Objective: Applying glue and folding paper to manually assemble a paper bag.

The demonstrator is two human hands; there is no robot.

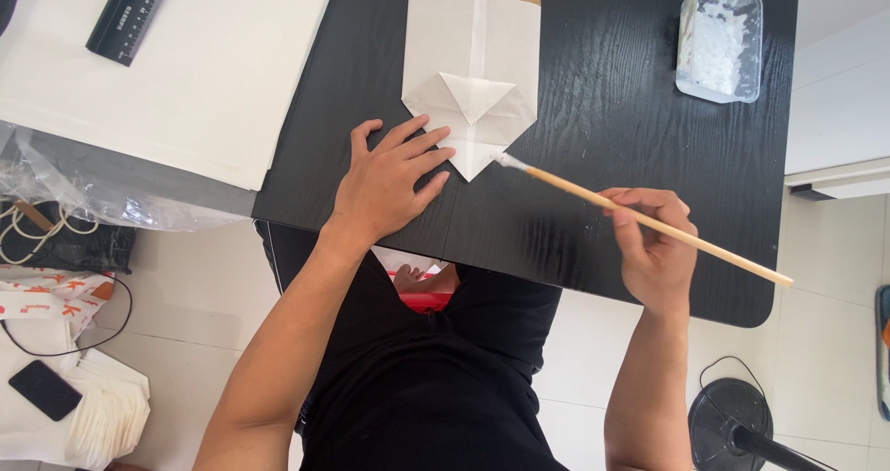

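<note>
The left hand (389, 179) lay flat, fingers spread, pinning a folded white paper bag (471, 82) on the black table (603, 137). The right hand (654, 244) gripped a glue-tipped brush (593, 197) touching the fold's edge; paste risked smearing the tabletop.

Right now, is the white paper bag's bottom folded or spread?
Folded: the white paper bag shows triangular flaps creased to a point on the black wooden table.

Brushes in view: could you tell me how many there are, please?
1: the wooden-handled brush in the right hand, tip at the folded paper bag. Others may lie out of view.
</note>
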